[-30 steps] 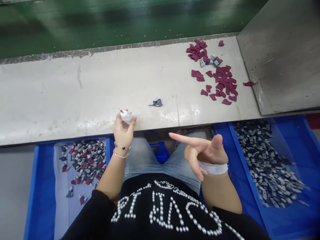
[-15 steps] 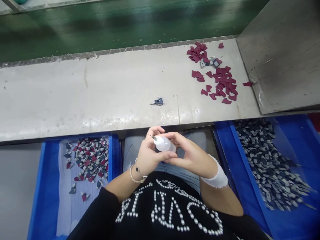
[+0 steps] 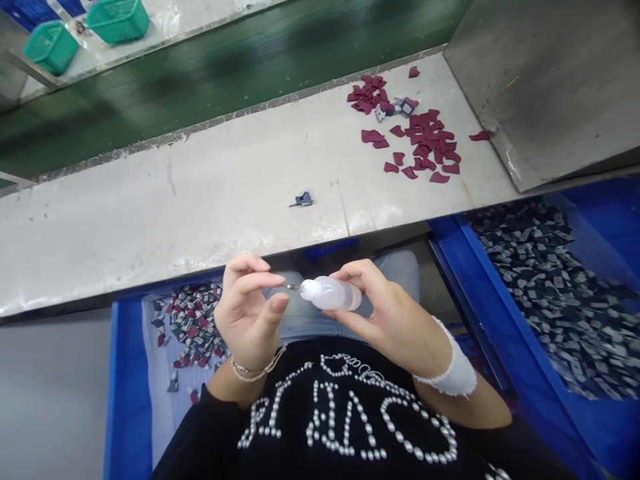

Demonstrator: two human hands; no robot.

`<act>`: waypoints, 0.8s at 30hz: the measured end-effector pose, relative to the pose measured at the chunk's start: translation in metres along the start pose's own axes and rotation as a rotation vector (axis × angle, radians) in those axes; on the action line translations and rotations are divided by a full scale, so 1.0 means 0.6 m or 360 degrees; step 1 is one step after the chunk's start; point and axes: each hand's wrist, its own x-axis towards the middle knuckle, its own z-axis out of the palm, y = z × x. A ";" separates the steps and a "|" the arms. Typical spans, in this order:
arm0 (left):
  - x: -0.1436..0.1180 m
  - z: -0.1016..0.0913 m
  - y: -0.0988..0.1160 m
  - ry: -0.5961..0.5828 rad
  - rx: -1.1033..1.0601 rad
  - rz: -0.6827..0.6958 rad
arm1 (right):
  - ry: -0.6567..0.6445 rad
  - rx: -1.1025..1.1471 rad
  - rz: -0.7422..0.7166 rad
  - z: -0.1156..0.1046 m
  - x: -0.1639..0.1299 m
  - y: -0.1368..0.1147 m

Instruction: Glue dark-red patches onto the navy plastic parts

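Note:
A small white squeeze bottle point(image 3: 333, 294) with a thin metal needle tip lies sideways in my right hand point(image 3: 385, 313), above my lap. My left hand point(image 3: 249, 311) is at the needle end, thumb and forefinger pinching at the tip. Both hands hover just below the front edge of the grey worktable point(image 3: 200, 193). A single small grey-blue piece point(image 3: 301, 199) lies on the table a little beyond my hands.
Several dark red pieces point(image 3: 415, 133) are scattered at the table's far right, beside a slanted metal panel point(image 3: 540, 80). A blue bin point(image 3: 120, 373) with mixed pieces sits at my left, another blue bin point(image 3: 505, 320) of grey pieces at my right. A green conveyor belt point(image 3: 225, 60) and green baskets point(image 3: 117, 20) lie beyond.
The bottle went from my left hand at the table edge down to my lap and into my right hand. My left fingers now pinch its tip. The view has tilted.

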 end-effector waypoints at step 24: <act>-0.004 -0.002 0.028 -0.0132 -0.0223 -0.0211 | 0.0166 -0.0312 -0.0460 -0.028 -0.051 -0.031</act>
